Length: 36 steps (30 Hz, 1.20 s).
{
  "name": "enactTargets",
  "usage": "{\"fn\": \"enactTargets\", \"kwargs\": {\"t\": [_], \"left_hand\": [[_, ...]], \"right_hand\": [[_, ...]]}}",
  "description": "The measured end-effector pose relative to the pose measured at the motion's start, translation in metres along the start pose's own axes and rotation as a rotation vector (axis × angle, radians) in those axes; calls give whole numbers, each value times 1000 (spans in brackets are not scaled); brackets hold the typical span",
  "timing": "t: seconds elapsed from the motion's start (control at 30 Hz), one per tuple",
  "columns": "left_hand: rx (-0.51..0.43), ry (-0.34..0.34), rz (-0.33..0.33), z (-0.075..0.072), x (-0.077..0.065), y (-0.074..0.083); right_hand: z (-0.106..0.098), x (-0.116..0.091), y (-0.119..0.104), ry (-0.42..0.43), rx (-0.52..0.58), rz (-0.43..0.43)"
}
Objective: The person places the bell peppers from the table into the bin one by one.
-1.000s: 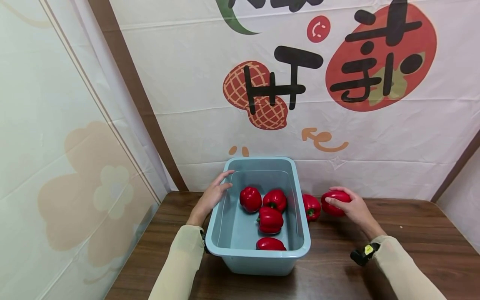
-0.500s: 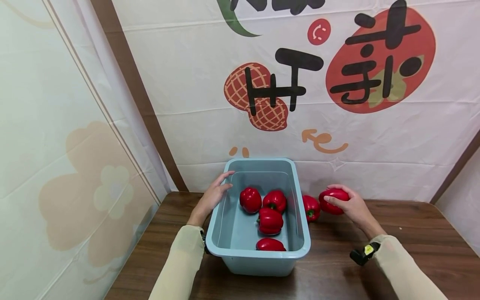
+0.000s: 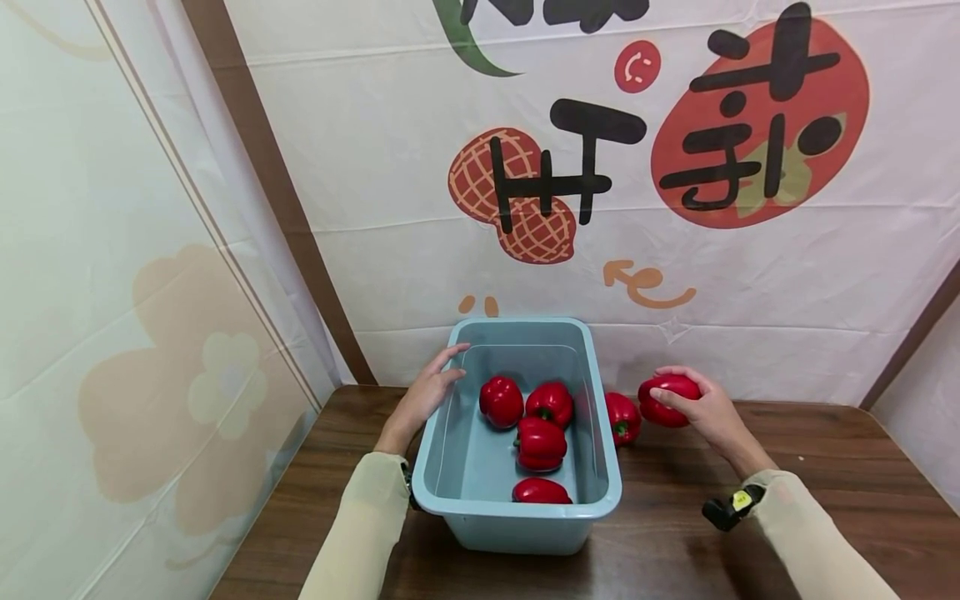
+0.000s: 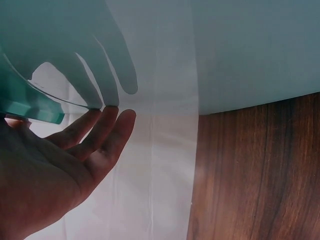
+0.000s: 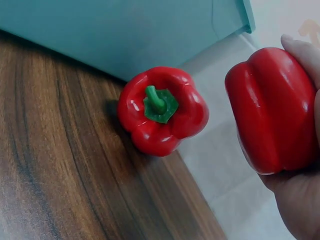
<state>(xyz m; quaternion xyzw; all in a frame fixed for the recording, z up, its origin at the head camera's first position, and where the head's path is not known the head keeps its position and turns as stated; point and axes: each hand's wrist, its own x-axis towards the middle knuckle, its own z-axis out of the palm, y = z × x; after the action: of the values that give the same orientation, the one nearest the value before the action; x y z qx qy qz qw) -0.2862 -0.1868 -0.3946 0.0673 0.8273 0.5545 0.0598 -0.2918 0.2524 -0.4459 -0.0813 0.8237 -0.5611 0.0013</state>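
Your right hand [image 3: 708, 411] is curled around the blocky glossy red pepper [image 3: 663, 403], to the right of the light-blue rectangular plastic tub [image 3: 517, 507], so grip its smooth sides evenly, avoiding the green-stemmed red pepper [image 3: 622, 417] beside it, while your left hand [image 3: 424, 394], fingers extended, touches the tub.

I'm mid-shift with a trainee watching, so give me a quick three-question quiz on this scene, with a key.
1. How many red peppers can be seen inside the blue bin?
2. What is the right hand doing?
a) Pressing on the bin's rim
b) Holding a red pepper
c) Lying flat on the table
3. True or false: every pepper in view is inside the bin.

Key:
1. Four.
2. b
3. False: besides the held pepper, another pepper sits on the wooden table beside the bin.
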Motion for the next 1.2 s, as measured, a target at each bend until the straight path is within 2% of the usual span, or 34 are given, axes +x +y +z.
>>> {"fn": "enactTargets", "kwargs": {"t": [0.27, 0.37, 0.8, 1.2], "left_hand": [[17, -27, -24, -1, -20, 31], [24, -24, -23, -1, -25, 38], [13, -31, -11, -1, -24, 35], [8, -33, -14, 0, -25, 34]], "right_hand": [[-1, 0, -6, 7, -1, -23], [-1, 0, -8, 4, 4, -35], [-2, -2, -14, 9, 13, -44], [-1, -3, -26, 4, 19, -86]]}}
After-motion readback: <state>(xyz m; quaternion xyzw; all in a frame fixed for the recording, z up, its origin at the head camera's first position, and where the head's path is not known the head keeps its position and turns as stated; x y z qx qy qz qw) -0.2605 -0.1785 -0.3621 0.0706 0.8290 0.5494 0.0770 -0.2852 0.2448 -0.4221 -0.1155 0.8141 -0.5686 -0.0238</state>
